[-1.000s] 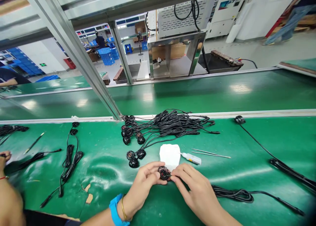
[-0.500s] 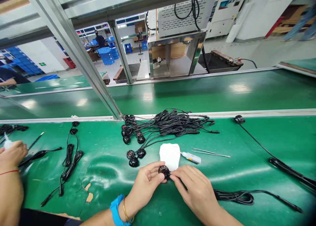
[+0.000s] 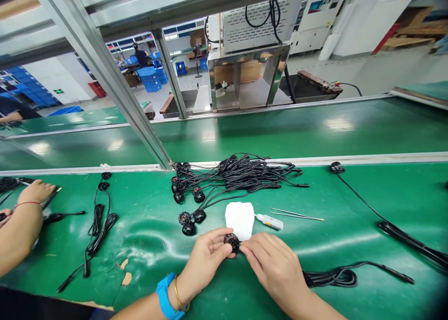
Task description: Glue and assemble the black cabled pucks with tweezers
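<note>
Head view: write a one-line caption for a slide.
Left hand and right hand pinch a small round black part over the green bench, beside a white cloth.

Glossy green matted table (image 3: 147,236); black coiled cable heap (image 3: 245,175); white folded cloth pad (image 3: 240,217); round black-and-copper motor part (image 3: 231,240); bright blue wristband (image 3: 164,299); thin gold bangle (image 3: 177,297).

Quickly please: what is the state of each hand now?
Left hand: closed on the small round black part.
Right hand: fingertips pinch the same part.
</note>
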`<state>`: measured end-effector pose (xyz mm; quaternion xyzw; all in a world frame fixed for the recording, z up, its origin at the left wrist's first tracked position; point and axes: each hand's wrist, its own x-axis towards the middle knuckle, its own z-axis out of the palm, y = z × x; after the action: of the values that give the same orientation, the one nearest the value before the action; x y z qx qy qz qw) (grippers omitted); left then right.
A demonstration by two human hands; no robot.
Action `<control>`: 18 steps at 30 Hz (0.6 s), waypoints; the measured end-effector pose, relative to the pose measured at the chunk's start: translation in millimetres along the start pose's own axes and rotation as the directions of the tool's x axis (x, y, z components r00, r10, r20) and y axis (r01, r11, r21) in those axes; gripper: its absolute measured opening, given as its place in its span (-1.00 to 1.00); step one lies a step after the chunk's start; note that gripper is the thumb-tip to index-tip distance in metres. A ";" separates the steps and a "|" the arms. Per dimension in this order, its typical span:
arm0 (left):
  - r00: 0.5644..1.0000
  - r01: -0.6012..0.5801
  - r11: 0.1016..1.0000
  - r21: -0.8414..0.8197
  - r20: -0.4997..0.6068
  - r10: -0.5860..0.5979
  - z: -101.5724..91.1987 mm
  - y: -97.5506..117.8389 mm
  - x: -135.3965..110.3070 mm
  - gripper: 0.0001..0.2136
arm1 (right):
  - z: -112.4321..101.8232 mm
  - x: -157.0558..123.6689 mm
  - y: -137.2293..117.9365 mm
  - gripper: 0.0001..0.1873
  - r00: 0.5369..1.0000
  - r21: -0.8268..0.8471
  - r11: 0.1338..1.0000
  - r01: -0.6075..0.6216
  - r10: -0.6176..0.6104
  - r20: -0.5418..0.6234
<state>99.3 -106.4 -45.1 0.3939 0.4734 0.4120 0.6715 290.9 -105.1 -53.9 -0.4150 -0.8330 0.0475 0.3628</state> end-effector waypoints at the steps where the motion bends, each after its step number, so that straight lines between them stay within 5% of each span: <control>1: 1.000 0.010 1.000 -0.013 -0.003 -0.011 0.6 1.1 -0.1 -0.55 | 0.0 -0.1 -0.3 -0.80 1.000 -0.006 1.000 0.006 -0.006 -0.005; 10: 0.999 0.054 0.995 -0.084 0.004 -0.054 1.5 5.5 0.6 -0.65 | 3.2 -0.7 -4.1 -0.83 1.000 0.100 0.995 0.012 -0.011 -0.005; 18: 0.986 0.066 0.981 -0.185 0.162 -0.035 -3.5 5.5 0.4 -0.65 | 1.0 -1.1 -3.1 -0.84 0.966 0.424 0.871 -0.248 0.192 0.170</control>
<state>95.1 -103.7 -41.0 0.3473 0.3874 0.4055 0.7516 288.7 -107.7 -54.1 -0.4103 -0.7684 0.3016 0.3877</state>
